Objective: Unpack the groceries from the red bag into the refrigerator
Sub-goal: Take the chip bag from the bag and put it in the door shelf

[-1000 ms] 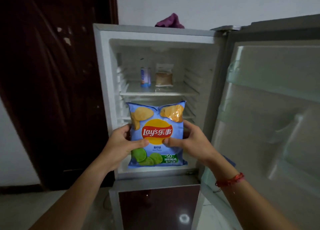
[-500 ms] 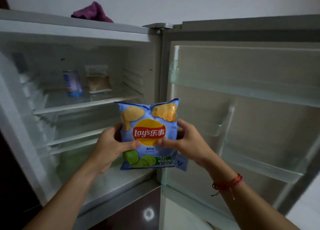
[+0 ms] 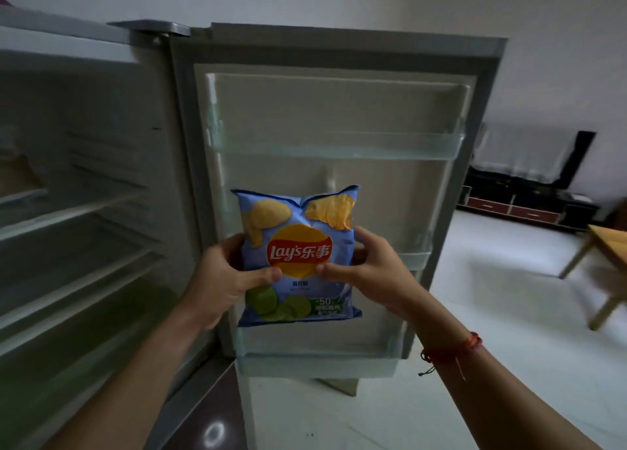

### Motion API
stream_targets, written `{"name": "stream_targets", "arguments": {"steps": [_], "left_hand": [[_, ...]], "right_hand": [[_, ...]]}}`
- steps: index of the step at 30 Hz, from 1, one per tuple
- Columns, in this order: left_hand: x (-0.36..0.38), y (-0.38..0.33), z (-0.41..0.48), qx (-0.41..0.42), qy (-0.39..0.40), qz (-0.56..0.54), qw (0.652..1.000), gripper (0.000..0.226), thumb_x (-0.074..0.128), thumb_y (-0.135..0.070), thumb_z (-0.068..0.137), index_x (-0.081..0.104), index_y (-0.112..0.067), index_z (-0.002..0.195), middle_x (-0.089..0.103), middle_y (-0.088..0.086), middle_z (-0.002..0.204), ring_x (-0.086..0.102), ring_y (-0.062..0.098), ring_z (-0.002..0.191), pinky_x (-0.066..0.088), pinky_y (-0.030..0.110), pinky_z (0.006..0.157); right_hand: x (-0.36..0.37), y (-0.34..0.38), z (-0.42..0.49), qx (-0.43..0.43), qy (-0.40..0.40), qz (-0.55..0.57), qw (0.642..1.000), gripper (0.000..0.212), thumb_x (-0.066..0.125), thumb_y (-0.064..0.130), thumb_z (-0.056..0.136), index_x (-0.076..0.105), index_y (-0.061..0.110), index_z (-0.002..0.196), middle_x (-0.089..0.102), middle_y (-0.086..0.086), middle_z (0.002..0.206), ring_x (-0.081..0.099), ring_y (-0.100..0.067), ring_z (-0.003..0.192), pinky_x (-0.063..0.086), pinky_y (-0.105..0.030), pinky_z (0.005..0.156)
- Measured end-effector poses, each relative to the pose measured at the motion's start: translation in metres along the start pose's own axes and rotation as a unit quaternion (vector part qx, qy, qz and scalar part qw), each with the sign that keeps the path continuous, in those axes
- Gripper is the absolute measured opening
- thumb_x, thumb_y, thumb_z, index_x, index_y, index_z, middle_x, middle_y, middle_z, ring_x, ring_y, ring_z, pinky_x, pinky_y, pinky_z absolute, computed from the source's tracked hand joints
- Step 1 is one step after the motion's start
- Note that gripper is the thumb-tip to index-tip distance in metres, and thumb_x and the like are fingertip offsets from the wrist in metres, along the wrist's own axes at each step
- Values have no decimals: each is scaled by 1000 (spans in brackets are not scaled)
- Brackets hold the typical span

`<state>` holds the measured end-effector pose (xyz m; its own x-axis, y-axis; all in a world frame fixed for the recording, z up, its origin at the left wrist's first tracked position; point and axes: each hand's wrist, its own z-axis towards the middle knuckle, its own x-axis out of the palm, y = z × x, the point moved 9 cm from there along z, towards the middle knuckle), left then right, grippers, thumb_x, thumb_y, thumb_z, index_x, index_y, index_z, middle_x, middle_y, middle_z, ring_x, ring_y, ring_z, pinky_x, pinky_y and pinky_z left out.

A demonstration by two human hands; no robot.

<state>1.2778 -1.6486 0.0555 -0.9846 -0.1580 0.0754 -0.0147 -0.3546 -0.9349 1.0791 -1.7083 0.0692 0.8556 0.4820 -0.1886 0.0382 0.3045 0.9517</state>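
A blue bag of Lay's chips (image 3: 298, 232) stands upright between both hands in front of the open refrigerator door (image 3: 339, 191). My left hand (image 3: 220, 276) grips its left edge and my right hand (image 3: 369, 273) grips its right edge, thumbs on the front. The bag hovers just above the door's bottom shelf (image 3: 315, 354). The refrigerator's inside (image 3: 78, 232), with its wire shelves, fills the left. The red bag is out of view.
The door's upper shelf (image 3: 336, 146) holds nothing I can see. Beyond the door to the right are a dark low TV cabinet (image 3: 522, 198) and a wooden table (image 3: 607, 256) on a pale floor. A dark lower door (image 3: 207, 419) sits below.
My view has swung right from the refrigerator's inside to the open door. Both hands carried the chip bag rightward, and it is now in front of the door's lower shelves.
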Motion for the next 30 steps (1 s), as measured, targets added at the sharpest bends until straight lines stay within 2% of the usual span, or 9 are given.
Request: {"name": "stream_targets", "arguments": {"steps": [2,4,9,12,17,20,24,28,30], "left_hand": [[22,4,5,1,18,-9,1000,54,86,-11,57,67,-7,107,77,7,102,72,26,98,58,27,74],[44,8,9,5,36,-7,999,47,80,-4,60,67,-7,105,77,7,101,72,25,97,58,28,74],[95,13,19,3,73,-21,997,46,79,-4,64,67,-5,108,76,7,103,73,24,97,59,29,75],[116,13,21,4,76,-22,997,47,80,-7,64,67,-6,109,76,6,104,73,23,97,59,30,77],[131,12,24,-2,68,-3,998,49,82,-11,65,68,-7,111,76,7,106,72,24,99,60,36,80],[136,9,27,-3,53,6,999,50,83,-16,65,67,-6,111,75,9,106,72,26,98,59,41,82],[139,0,36,7,-5,32,999,38,84,-14,69,68,-13,104,76,4,98,74,18,90,60,30,72],[140,-4,52,10,-55,62,997,35,85,-13,73,66,-23,101,74,-1,99,73,12,86,60,26,69],[138,-4,62,14,-77,87,993,37,85,-16,74,63,-27,101,73,-2,102,72,13,90,61,32,75]], "right_hand": [[-19,0,-13,6,-21,-3,1000,51,83,-1,77,63,7,124,78,-10,105,76,-25,97,63,-38,83],[-38,0,-26,12,-42,-5,999,52,82,-3,78,62,6,126,78,-11,106,76,-25,98,63,-36,81],[-84,-1,-49,19,-88,-12,996,53,82,2,77,61,13,125,79,-7,101,77,-22,94,63,-32,75],[-103,0,-55,23,-98,-16,995,60,84,10,75,59,15,129,79,-5,105,76,-22,97,63,-38,79],[-121,2,-61,26,-98,-9,995,56,81,6,80,57,15,130,78,-4,106,76,-21,96,63,-35,77],[-128,2,-58,25,-104,-11,994,61,82,12,78,56,15,133,78,-5,107,76,-21,96,63,-36,78],[-139,2,-45,39,-123,-11,992,78,82,30,67,49,18,136,75,-7,112,77,-20,93,63,-36,75],[-148,2,-22,55,-116,-23,991,59,79,21,82,48,23,133,72,-9,117,75,-22,96,64,-38,77],[-150,6,-10,50,-111,-26,992,47,77,17,85,51,26,123,72,-8,115,75,-21,95,63,-34,73]]}}
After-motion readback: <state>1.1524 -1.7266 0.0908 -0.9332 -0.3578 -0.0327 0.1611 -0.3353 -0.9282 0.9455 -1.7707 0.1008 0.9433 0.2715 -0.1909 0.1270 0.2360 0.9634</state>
